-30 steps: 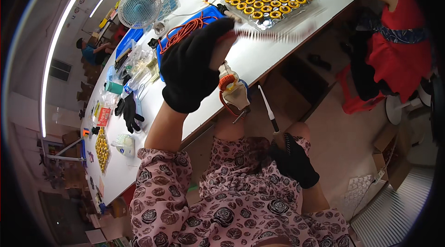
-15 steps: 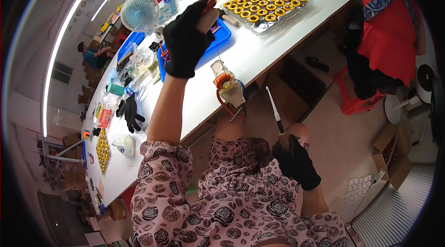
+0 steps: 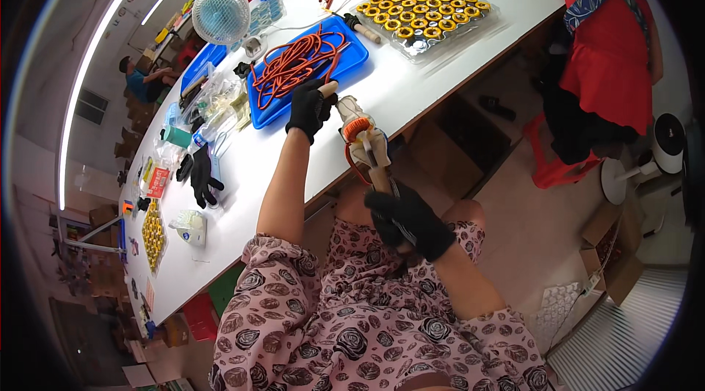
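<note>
A ring coil (image 3: pixel 356 129) wound with orange copper wire sits in a pale wrapped holder (image 3: pixel 376 145) at the table's near edge. My right hand (image 3: pixel 407 218), in a black glove, is closed round the wooden handle of a hook tool (image 3: pixel 380 179). The tool points up at the coil, its slim shaft against or inside the ring; the tip is hidden. Just left of the coil is my left hand (image 3: pixel 310 110), gloved in black with bare fingertips. Its fingers are curled together, and what they hold, if anything, cannot be made out.
Behind my left hand, a blue tray (image 3: pixel 360 59) holds red-brown wires (image 3: pixel 297 68). Yellow rings (image 3: pixel 422 5) fill a clear tray farther right. Two small fans (image 3: pixel 221 15) stand at the back. A spare black glove (image 3: pixel 204 178) lies left. A person in red (image 3: pixel 606 60) is at right.
My left hand has dropped from high above the blue tray to beside the coil. My right hand has moved left and up, bringing the hook tool from beside my knee to the coil.
</note>
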The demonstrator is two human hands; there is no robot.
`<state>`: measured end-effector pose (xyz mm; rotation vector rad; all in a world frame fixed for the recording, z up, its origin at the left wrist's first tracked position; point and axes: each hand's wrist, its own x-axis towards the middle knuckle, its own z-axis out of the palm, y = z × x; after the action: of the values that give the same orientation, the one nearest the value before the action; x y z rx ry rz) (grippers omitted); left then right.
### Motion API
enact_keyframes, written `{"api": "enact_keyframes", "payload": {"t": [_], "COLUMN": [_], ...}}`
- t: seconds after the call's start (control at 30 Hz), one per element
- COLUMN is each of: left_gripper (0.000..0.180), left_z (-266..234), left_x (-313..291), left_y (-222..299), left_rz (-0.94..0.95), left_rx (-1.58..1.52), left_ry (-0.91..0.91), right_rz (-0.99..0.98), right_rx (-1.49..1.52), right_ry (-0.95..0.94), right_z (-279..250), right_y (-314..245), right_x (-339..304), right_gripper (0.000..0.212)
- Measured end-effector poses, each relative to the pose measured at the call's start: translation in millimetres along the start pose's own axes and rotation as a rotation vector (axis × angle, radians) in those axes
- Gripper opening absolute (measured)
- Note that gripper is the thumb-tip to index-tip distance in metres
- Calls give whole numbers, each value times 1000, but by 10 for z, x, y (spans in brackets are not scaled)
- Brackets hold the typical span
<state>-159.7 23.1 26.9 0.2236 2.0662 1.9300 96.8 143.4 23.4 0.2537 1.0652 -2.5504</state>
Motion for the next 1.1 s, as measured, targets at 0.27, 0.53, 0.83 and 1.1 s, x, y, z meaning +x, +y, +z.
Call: {"api": "enact_keyframes", "payload": {"t": [0.27,0.53,0.83,1.1], "left_gripper": [16,43,29,16], "left_z": [-50,370,581,226], "left_x": [-143,-1534,-1021,-36], "left_y": [105,370,916,379], "left_rz": [-19,1139,1065,198], "left_rx": [177,1136,1098,171], "left_ry": [-78,-145,-125,-41], "right_rz": [31,301,-575,-136], "right_rx": [20,70,-1036,-725], "right_ry": [49,171,993,279], "right_z": [-63,-286,230,-196], "right_y": [79,335,28,263], "right_x": [-289,-1743,-1021,-429], "right_gripper": [20,33,51,42]}}
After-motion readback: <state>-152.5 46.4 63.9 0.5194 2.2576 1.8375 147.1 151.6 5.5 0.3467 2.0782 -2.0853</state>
